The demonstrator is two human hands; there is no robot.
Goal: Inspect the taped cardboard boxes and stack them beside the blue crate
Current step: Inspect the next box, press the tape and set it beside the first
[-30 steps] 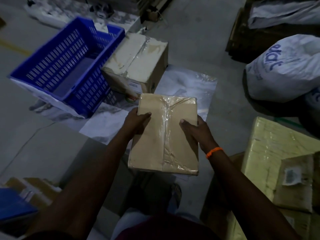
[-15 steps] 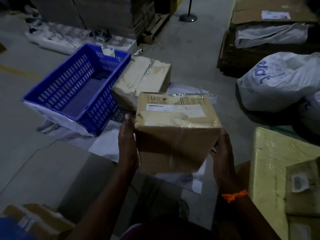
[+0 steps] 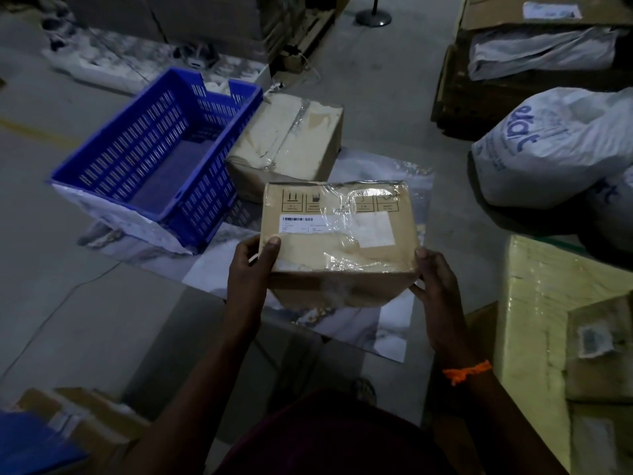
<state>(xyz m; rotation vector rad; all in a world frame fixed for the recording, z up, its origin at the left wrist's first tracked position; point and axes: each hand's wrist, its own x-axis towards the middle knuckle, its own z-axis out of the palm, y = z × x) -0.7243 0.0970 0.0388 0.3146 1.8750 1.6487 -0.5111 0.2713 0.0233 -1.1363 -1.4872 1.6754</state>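
- Left hand [image 3: 253, 265]: clamped on the near-left corner of the held box [image 3: 337, 234], thumb on the top face, fingers underneath.
- Right hand [image 3: 435, 279]: clamped on the near-right corner, thumb at the top edge; an orange band [image 3: 466, 370] sits on the wrist.
- Held box: carried off the floor above a pale sheet [image 3: 376, 323]. Its top face, tilted toward the viewer, bears a barcode label [image 3: 298, 223] under clear tape.
- Second taped box [image 3: 291, 145]: on the floor beyond, just beside the blue crate [image 3: 137, 149], on its right side.
- White sack [image 3: 548, 149]: well apart, to the right.
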